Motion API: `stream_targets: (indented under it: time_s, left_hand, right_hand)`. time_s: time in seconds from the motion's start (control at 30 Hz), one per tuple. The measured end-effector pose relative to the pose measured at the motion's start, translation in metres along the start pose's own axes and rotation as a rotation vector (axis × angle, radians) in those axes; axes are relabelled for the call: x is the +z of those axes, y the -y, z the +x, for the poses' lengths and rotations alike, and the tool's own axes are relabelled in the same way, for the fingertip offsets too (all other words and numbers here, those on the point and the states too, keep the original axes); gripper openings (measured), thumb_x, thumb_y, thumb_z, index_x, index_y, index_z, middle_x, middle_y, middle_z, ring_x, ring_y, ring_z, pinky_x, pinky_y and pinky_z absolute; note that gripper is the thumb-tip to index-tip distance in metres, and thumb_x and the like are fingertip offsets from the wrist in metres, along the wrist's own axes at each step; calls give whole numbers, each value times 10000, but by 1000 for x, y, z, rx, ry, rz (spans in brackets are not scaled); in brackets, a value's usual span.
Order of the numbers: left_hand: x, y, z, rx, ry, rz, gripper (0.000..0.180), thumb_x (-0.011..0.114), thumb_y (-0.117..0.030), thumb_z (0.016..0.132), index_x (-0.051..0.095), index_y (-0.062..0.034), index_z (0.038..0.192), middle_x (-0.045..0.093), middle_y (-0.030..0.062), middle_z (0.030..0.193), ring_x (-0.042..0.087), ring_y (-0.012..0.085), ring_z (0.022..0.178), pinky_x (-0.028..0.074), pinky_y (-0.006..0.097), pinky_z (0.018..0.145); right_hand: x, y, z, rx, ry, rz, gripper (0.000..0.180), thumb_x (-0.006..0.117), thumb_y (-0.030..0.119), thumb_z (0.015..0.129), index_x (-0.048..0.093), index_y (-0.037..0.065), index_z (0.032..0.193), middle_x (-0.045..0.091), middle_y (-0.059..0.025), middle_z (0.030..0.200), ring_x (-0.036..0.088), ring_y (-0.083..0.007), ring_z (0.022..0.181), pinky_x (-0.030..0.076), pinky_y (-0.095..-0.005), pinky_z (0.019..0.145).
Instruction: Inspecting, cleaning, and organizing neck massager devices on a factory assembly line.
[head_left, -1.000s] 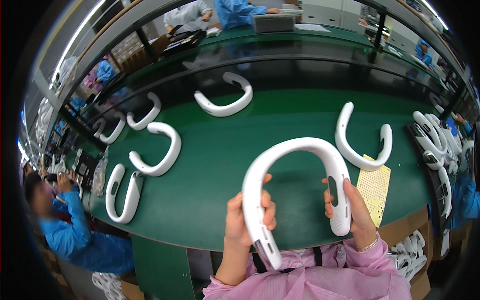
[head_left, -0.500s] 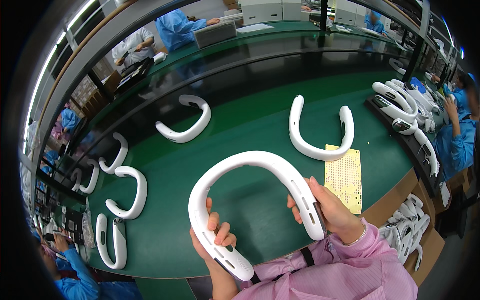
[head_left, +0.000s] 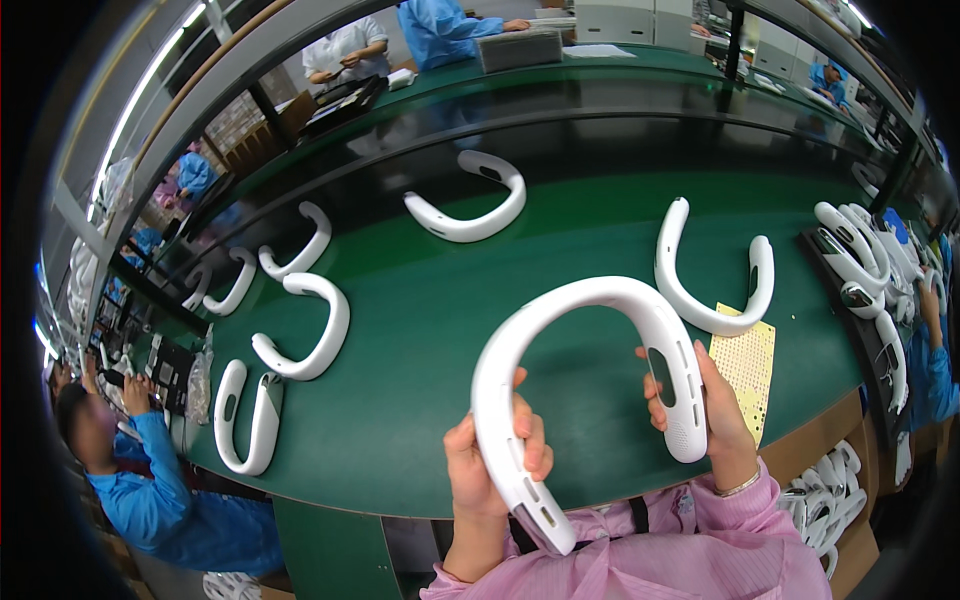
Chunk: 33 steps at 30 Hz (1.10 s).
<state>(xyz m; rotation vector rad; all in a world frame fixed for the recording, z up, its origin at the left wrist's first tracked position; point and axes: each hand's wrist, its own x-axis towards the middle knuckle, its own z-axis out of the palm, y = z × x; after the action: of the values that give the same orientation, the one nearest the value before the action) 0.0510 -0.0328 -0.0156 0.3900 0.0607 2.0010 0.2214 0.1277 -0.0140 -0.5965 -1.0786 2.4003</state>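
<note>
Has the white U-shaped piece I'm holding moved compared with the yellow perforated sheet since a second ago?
Yes. The held piece has tilted, its right end now lying left of the yellow sheet rather than before it.

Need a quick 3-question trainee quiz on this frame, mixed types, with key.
1. True or false: both hands grip the same white U-shaped neckband housing.
2. Multiple choice: the perforated yellow sheet lies
A. under the left hand
B. on the green bench, beside the right hand
C. at the far edge by the people in blue
3. Fill in: the open ends of the held housing point ____ the person.

Key:
1. True. The left hand holds one end, the right hand the other.
2. B.
3. Toward.
</note>
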Motion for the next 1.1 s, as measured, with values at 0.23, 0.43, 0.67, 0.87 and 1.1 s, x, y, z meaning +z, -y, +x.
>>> stream_targets:
  time_s: [0.23,0.43,0.67,0.87,1.1]
  left_hand:
    - [5,6,0,-13,-19,84,528,317,-240,908,283,67,1337,530,148,881,536,231,616,487,348,457]
    - [12,5,1,-17,-91,114,511,352,-255,898,302,53,1302,550,157,854,599,238,605,522,348,508]
    - [62,21,14,-120,-168,789,544,463,-280,821,357,99,1197,586,238,833,613,265,552,514,344,456]
    - [66,31,1,-244,-55,986,565,553,-232,793,344,90,1207,602,243,911,647,266,728,545,365,660]
    - [65,34,-2,-234,-8,1012,615,593,-278,802,335,83,1228,601,243,924,649,267,741,545,367,669]
  right_hand:
    - [-6,-4,1,-21,-5,-6,587,199,442,978,432,-30,1238,568,-109,779,532,-150,550,465,-266,504]
    - [-9,-8,5,-31,31,-14,598,187,453,978,432,-28,1236,569,-114,795,544,-157,567,476,-268,518]
    - [-12,-19,17,-64,-96,-260,628,252,507,957,429,-30,1228,591,-123,936,615,-201,811,522,-328,744]
    - [-25,-27,28,-128,-48,-36,401,557,235,899,482,-35,1185,573,-186,1117,586,-266,1023,516,-368,844]
    - [-32,-31,30,-159,-18,-45,474,571,248,890,446,-51,1236,550,-215,1155,560,-313,1075,487,-396,904]
